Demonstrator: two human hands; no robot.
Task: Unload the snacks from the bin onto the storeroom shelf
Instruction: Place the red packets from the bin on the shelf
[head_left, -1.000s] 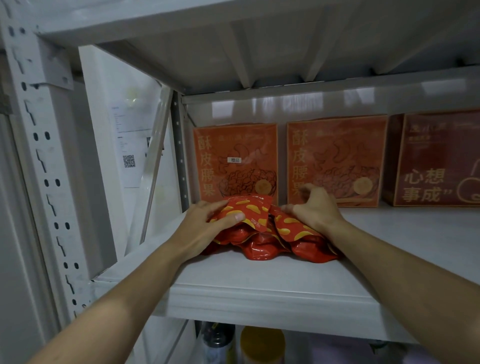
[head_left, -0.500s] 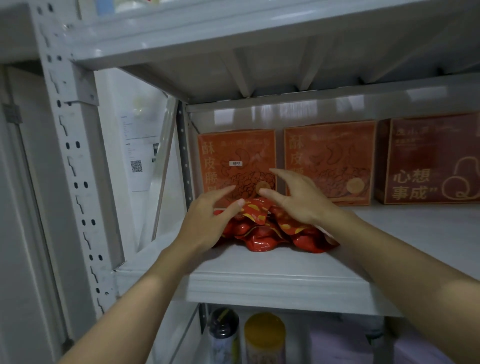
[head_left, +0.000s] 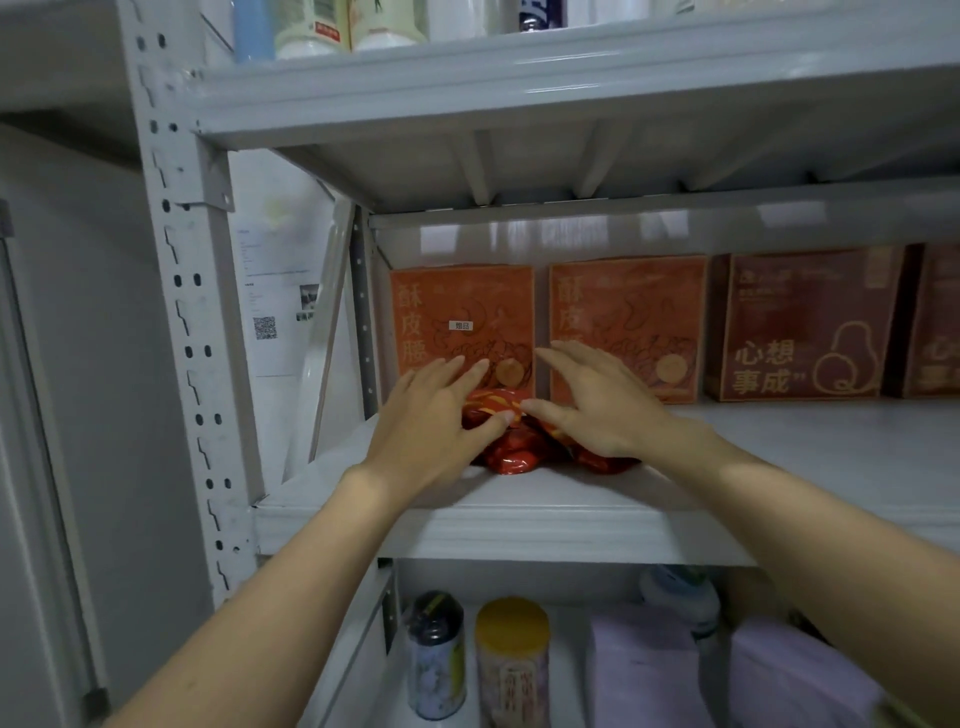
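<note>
Found on the middle shelf (head_left: 519, 530), near its front left corner: a small heap of glossy red snack packets (head_left: 511, 454) with yellow curved shapes printed on them. No wording legible on the packets.

Left hand (head_left: 431, 415) over the left side of the heap, fingers straight and slightly fanned, thumb lying across the top packet. Nothing gripped.

Right hand (head_left: 597, 405) over the right side, fingers straight and spread wide, thumb tip at the crest of the top packet. Nothing gripped; cannot tell whether pressing or merely touching.

Read along the back of the same shelf, left to right:
- orange box (head_left: 462, 312), upright, vertical characters 酥皮腰, the rest hidden by the left hand; small white sticker (head_left: 461, 326) reading 赠品.
- second orange box (head_left: 628, 306), same design, 酥皮 visible above the right hand.
- dark red box (head_left: 805, 322), gold 心想事成 and a gourd outline.

Noted on the wall beyond the perforated upright (head_left: 176, 312): a printed sheet (head_left: 270, 291) with a QR code (head_left: 265, 327), text too small to read.

Below: a dark-capped tin (head_left: 435, 654), a yellow-lidded jar (head_left: 512, 660), pale purple pouches (head_left: 644, 670). Labels blurred.
</note>
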